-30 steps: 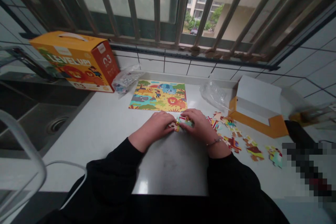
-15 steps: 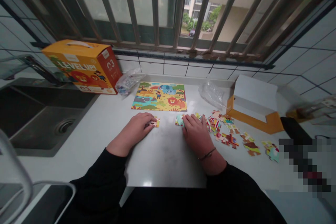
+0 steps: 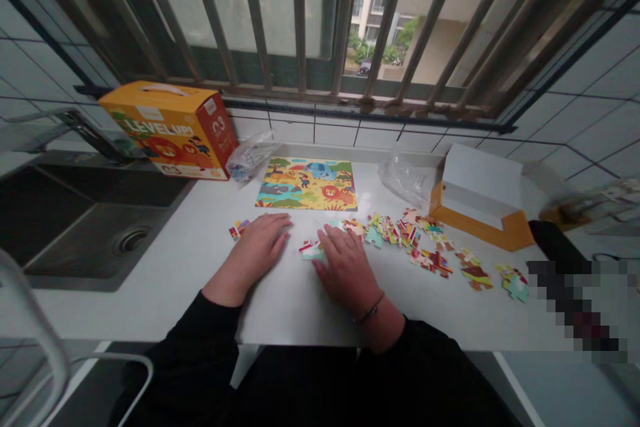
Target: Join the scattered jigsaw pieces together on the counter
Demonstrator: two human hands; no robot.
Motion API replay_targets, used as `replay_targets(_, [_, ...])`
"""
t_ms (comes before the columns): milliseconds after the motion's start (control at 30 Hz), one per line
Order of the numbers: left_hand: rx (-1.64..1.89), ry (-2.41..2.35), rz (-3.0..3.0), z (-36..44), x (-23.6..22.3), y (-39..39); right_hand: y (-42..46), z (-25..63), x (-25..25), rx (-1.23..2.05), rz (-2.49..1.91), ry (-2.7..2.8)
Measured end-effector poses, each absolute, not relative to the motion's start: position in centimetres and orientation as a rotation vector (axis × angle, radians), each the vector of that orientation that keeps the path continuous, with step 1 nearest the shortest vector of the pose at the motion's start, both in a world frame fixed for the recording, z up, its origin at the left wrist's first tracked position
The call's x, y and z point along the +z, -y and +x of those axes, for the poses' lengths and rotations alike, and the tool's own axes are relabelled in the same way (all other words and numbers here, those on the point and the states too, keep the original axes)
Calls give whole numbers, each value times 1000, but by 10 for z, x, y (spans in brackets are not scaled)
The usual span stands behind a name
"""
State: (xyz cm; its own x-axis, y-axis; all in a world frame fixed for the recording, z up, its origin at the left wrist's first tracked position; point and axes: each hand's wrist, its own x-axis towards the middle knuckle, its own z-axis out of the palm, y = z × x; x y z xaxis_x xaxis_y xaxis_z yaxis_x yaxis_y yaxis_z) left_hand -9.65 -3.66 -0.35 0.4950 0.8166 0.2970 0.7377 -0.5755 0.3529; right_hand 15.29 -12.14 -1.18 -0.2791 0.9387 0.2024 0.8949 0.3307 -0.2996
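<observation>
My left hand [image 3: 257,248] lies flat on the white counter, fingers stretched out. From its far left side stick out a few jigsaw pieces [image 3: 239,229], partly covered by the hand. My right hand [image 3: 347,265] rests palm down with its fingers extended, touching a red, white and mint jigsaw piece [image 3: 311,251] by its fingertips. More jigsaw pieces [image 3: 395,232] spread in a loose heap to the right of that hand, some overlapping. Behind both hands lies a colourful animal picture [image 3: 306,185] with lions, an elephant and a hippo.
At the back left stands an orange puzzle box [image 3: 170,133], beside a clear bag [image 3: 250,159] with contents. A crumpled plastic bag [image 3: 403,179] and an open orange-and-white box [image 3: 480,193] are at the back right. The dark sink [image 3: 100,227] borders the counter's left.
My right hand has moved left, with a piece now showing by its fingertips. My left hand has shifted slightly; pieces now show on its left instead of under its fingertips.
</observation>
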Motion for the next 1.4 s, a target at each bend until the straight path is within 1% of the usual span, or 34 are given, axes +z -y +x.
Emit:
replay_targets(100, [603, -931, 2580, -74, 0, 51, 119, 159, -10, 121, -1830, 2114])
replay_targets(200, [499, -800, 2614, -62, -1, 59, 120, 160, -13, 128, -1864, 2129])
replay_targets(267, [469, -900, 2637, -63, -3, 58, 120, 160, -14, 136, -1859, 2135])
replay_targets(433, [397, -1422, 2646, -79, -11, 48, 122, 158, -15, 156, -1830, 2131])
replay_targets(533, [373, -1637, 2614, -83, -15, 47, 124, 156, -16, 211, -1678, 2237])
replay_targets(600, [424, -1613, 2600, -81, -16, 49, 126, 155, -17, 275, -1541, 2333])
replay_targets(667, [506, -1427, 2589, -77, -14, 51, 127, 154, -18, 310, -1465, 2379])
replay_targets(767, [547, -1152, 2552, -70, -12, 56, 126, 155, -19, 280, -1508, 2317])
replay_targets(833, [517, -1088, 2536, -68, -11, 57, 125, 156, -20, 273, -1547, 2262])
replay_targets(1033, [535, -1060, 2523, -73, -17, 54, 125, 155, -19, 389, -1496, 2301])
replay_targets(1233, [551, -1282, 2492, -80, -16, 50, 124, 156, -17, 443, -1551, 2286])
replay_targets(1400, [584, -1293, 2474, -78, -13, 51, 124, 157, -13, 495, -1542, 2278])
